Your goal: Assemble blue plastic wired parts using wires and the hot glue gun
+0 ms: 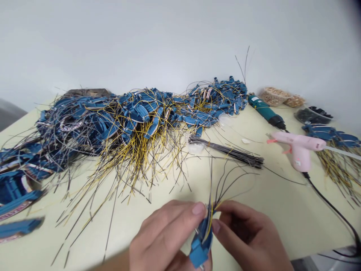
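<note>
My left hand [166, 235] is closed around a small blue plastic part [199, 251], held just above the table's near side. Thin black and yellow wires [211, 195] run along this part and fan out beyond its far end. My right hand [251, 235] pinches at the wires where they leave the part, thumb against its right side. The fingertips partly cover the spot, so how the wires are seated inside is hidden. A short metal pin shows at the part's left side.
Heaped blue parts with tangled wires [141, 113] spread along the back and left. A bundle of black wires [231, 152] lies mid-table. To the right are a pink glue gun [300, 145] with its cord, a green power tool [263, 109], a tub of black pieces [313, 114] and more wired parts [321, 131].
</note>
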{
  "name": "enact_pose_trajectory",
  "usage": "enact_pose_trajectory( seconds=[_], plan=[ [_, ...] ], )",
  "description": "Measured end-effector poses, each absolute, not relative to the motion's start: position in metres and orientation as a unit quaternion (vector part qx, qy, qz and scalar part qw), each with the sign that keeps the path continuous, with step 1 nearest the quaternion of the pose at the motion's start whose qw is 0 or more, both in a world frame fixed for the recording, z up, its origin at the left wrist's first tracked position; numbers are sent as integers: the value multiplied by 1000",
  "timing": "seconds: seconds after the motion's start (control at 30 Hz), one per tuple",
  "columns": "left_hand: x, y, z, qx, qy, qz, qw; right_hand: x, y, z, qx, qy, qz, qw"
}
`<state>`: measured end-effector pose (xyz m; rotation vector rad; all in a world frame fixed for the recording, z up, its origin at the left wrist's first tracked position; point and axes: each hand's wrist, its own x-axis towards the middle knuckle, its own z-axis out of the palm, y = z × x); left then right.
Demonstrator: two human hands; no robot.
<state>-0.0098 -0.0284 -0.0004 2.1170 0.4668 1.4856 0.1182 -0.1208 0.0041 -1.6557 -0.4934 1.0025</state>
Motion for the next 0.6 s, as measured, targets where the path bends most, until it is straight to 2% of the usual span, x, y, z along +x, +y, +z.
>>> enact_pose_trajectory(
  seconds=[0.3,0.6],
  plan=[
    [4,-40,-3,722,232,604,247,116,-124,1,-661,-217,427,578],
    [-7,-30,0,780,160,541,271,118,-119,10,-698,-232,419,533]
  ],
)
